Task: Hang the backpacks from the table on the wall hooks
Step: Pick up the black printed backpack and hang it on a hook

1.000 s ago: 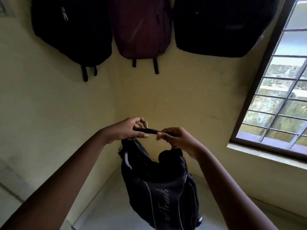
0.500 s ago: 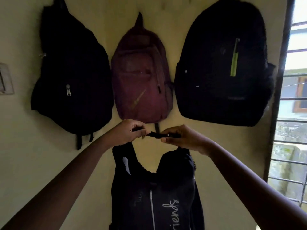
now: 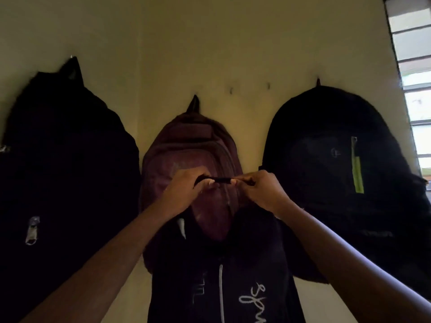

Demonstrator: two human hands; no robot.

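Note:
I hold a black backpack (image 3: 224, 271) with white lettering up in front of the wall by its top loop (image 3: 220, 179). My left hand (image 3: 184, 190) pinches the loop's left end and my right hand (image 3: 261, 192) pinches its right end, stretching it flat. Three backpacks hang on the wall: a black one (image 3: 65, 183) at left, a maroon one (image 3: 193, 155) in the middle behind my hands, a black one with a green stripe (image 3: 338, 183) at right. Two bare hooks (image 3: 231, 90) (image 3: 268, 85) stick out between the maroon and right backpacks.
The yellow wall (image 3: 210, 43) fills the view above the backpacks. A barred window (image 3: 415, 89) runs down the right edge.
Both hands have lifted the black backpack upward, from below the hung backpacks to in front of the maroon one. The view has tilted up, showing the hooks.

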